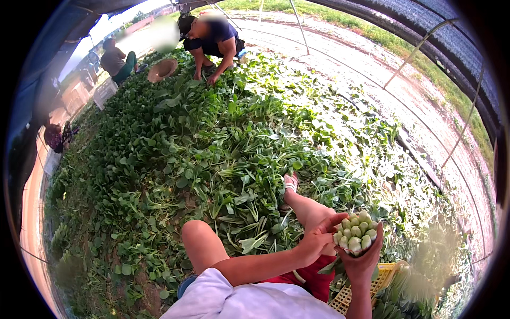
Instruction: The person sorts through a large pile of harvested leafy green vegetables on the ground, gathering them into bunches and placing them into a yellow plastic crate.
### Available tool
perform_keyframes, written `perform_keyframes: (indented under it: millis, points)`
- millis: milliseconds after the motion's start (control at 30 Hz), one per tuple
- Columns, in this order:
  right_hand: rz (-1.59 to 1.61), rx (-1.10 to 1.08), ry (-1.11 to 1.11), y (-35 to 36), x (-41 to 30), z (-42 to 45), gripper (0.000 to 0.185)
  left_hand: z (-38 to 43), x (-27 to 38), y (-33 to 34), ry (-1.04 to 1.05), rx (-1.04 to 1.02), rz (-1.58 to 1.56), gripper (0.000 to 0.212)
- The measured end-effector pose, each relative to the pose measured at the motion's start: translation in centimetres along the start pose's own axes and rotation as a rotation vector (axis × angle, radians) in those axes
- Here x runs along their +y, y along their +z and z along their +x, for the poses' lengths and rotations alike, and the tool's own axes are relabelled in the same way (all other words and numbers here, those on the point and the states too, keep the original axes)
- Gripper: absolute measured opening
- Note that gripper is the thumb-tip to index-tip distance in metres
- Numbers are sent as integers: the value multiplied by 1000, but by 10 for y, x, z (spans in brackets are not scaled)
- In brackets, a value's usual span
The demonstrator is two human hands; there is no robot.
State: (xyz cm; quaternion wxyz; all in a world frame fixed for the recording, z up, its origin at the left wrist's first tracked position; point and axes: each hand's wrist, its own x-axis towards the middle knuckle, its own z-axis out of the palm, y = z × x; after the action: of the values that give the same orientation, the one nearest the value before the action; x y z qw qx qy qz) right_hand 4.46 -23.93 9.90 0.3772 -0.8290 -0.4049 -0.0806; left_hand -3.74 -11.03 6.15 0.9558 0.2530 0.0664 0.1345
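A bunch of leafy greens (356, 232) is upended in front of me on the right, its pale cut stem ends facing up. My right hand (363, 263) wraps around it from below and the right side. On the left side, my left hand (316, 243) presses against it, with the index finger at the upper edge and the other fingers curled. A thin reddish band seems to run around the lower front of the stems. Dark green leaves hang beneath the hands, mostly hidden by them.
A yellow plastic crate (383, 277) stands by my right forearm, with more greens beside it. Uprooted and growing leafy greens (167, 131) cover the ground. A co-worker (211, 40) crouches ahead near a straw hat (162, 70); another person (115, 60) sits farther left. Thin tunnel poles (412, 54) arch at right.
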Motion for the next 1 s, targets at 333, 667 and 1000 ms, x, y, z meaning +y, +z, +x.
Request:
perform_keyframes:
  millis: [333, 667, 1000]
  points:
    - [392, 142, 258, -27, 10, -15, 115, 10, 6, 35, 10, -105, 413, 58]
    - [717, 181, 159, -31, 29, -45, 121, 44, -11, 68, -28, -428, 786, 135]
    - [727, 279, 280, -83, 63, -59, 112, 64, -62, 112, -148, -327, 622, 120]
